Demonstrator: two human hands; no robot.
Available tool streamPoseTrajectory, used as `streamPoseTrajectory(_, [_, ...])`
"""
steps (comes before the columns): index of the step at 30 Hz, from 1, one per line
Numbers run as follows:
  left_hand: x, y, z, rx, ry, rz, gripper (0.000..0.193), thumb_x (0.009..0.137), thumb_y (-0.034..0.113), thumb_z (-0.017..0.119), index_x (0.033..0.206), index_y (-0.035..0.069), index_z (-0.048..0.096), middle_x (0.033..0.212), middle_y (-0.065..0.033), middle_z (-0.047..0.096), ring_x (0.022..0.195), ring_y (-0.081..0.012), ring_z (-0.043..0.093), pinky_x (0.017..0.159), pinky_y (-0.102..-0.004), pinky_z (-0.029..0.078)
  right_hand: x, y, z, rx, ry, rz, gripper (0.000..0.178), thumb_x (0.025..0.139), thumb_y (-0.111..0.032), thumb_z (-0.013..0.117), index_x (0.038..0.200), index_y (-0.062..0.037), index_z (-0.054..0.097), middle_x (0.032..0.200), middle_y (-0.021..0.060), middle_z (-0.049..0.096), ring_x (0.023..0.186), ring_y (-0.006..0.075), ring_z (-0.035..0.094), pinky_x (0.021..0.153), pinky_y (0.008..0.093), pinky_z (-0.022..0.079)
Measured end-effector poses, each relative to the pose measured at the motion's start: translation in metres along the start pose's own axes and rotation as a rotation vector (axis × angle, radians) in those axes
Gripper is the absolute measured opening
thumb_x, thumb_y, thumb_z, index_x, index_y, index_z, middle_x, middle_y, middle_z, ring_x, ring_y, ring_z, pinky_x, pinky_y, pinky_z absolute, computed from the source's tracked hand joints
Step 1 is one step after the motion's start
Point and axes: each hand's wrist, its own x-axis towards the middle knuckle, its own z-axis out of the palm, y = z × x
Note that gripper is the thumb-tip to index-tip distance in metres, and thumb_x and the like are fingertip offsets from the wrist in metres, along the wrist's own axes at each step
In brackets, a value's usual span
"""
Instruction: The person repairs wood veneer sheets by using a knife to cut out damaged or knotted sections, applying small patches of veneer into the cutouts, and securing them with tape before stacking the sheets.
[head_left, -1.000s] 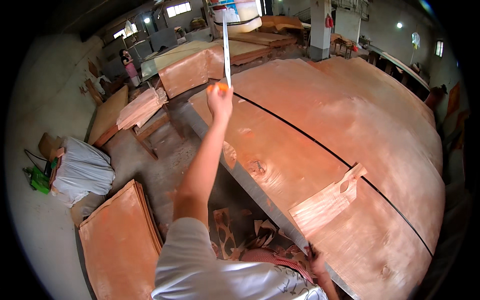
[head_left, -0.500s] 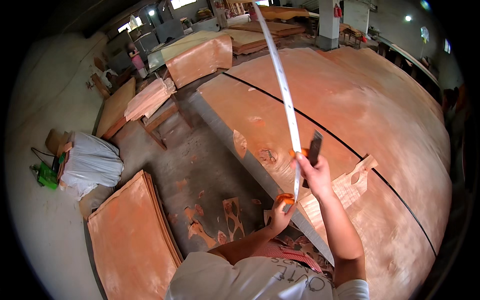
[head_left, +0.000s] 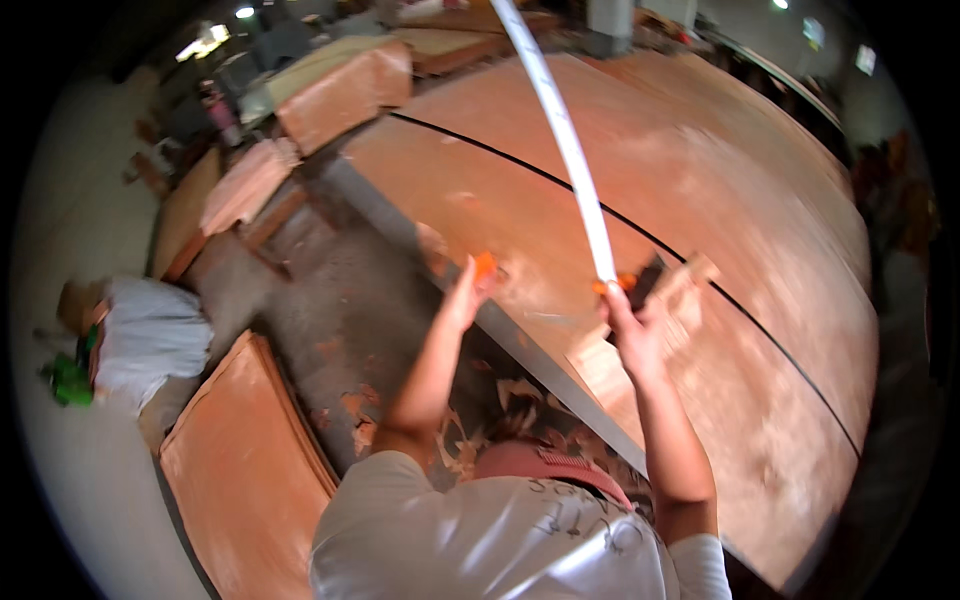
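Observation:
My right hand (head_left: 642, 335) is closed around the lower end of a long white perforated-looking tape strip (head_left: 565, 140) and a dark, flat-bladed tool (head_left: 648, 280). The strip rises from the hand past the top of the view. My left hand (head_left: 463, 297) reaches over the near edge of a large reddish wood veneer sheet (head_left: 545, 260), its blurred fingers stretched out. Orange coverings show on fingers of both hands. Beneath my right hand lies a paler veneer piece (head_left: 608, 372) with an irregular outline.
A thin black cord or strip (head_left: 480, 146) crosses the sheet. The table's grey edge (head_left: 525, 348) borders floor strewn with veneer scraps (head_left: 362, 410). Left are a veneer stack (head_left: 250, 460), a white-covered bundle (head_left: 155, 340) and a green object (head_left: 68, 380). A person (head_left: 220, 110) stands far back.
My left hand has left the lower end of the white strip and moved leftward and away from me. My right hand still holds strip and tool, now slightly lower. The whole view has shifted.

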Motion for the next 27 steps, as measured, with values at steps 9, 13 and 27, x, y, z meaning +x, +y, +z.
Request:
streamPoseTrajectory(9, [-0.059, 0.092, 0.222, 0.286, -0.326, 0.493, 0.029, 0.092, 0.018, 0.046, 0.109, -0.004, 0.056, 0.102, -0.0121, 0.062, 0.07, -0.0083, 0.055, 0.062, -0.0207, 0.044, 0.022, -0.001, 0.012, 0.199, -0.033, 0.002, 0.016, 0.087, -0.017, 0.055, 0.083, -0.002, 0.059, 0.066, 0.0002, 0.058, 0.061, 0.0062, 0.054, 0.055, 0.0223, 0.044])
streamPoseTrajectory(13, [-0.071, 0.075, 0.232, 0.054, -0.11, 0.539, 0.035, 0.093, 0.023, 0.043, 0.114, -0.006, 0.049, 0.118, -0.0188, 0.053, 0.113, -0.0235, 0.048, 0.094, -0.0325, 0.037, 0.02, 0.007, 0.021, 0.495, 0.083, -0.116, 0.015, 0.087, -0.011, 0.055, 0.074, -0.0036, 0.057, 0.059, -0.0024, 0.054, 0.054, 0.0037, 0.047, 0.048, 0.0211, 0.038])
streamPoseTrajectory(27, [-0.05, -0.006, 0.251, 0.164, -0.472, 0.031, 0.068, 0.09, 0.049, 0.038, 0.133, -0.002, 0.025, 0.135, -0.0189, 0.034, 0.126, -0.0294, 0.033, 0.103, -0.0443, 0.03, -0.061, 0.094, -0.079, 0.307, 0.243, -0.002, 0.027, 0.086, -0.006, 0.05, 0.112, -0.0029, 0.049, 0.067, 0.0004, 0.056, 0.06, 0.009, 0.049, 0.058, 0.025, 0.041])
